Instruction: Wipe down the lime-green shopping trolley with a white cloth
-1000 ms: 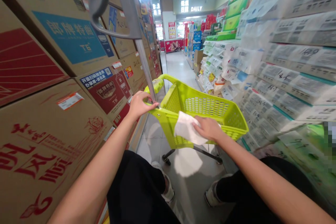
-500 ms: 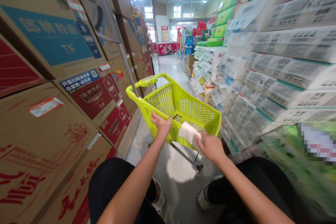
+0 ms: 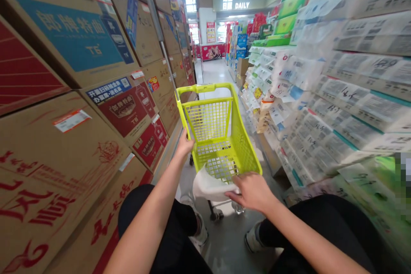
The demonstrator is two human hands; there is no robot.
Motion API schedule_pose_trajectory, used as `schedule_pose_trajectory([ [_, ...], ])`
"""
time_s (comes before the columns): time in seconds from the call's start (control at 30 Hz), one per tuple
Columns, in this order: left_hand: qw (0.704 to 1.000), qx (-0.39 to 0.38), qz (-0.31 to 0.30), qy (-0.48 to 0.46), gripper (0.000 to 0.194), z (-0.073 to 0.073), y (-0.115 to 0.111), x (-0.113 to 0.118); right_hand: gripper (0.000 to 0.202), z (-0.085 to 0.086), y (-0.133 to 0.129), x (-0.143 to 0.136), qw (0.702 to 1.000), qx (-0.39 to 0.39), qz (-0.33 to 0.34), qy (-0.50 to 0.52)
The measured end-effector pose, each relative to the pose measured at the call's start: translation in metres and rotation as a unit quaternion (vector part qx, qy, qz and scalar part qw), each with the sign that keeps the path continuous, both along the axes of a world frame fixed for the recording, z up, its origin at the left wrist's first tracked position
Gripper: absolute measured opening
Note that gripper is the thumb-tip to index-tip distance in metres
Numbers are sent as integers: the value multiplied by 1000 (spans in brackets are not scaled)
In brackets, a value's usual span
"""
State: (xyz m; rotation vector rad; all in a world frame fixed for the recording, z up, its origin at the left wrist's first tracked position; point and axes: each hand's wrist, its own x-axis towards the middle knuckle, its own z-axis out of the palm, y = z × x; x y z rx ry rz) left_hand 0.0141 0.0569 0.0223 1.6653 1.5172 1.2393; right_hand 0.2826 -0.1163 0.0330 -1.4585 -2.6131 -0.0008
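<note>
Before you, a lime-green plastic shopping cart (image 3: 243, 137) stands upright, handle (image 3: 205, 88) far; your white cloth (image 3: 209, 186) drapes over its near end.

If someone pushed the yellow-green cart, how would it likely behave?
The cart would probably roll readily, since wheels show beneath it. It may be fairly light for its size, as its walls are perforated and look like plastic. The left hand on its side rim would likely check or steer that roll.
</note>
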Motion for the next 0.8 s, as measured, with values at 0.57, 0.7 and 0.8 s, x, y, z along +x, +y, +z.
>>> schedule_pose_trajectory([
  [0.57, 943, -3, -9, -332, 83, -27, 13, 51, 56, -9, -26, -62, 996, 2, -87, 7],
  [0.7, 941, -19, -67, -331, 85, -25, 20, 45, 56, -11, -32, -15, 993, 48, -104, -25],
  [0.8, 946, -5, -47, -320, 80, -25, 22, 52, 55, -12, -38, -7, 990, 70, -119, -16],
])
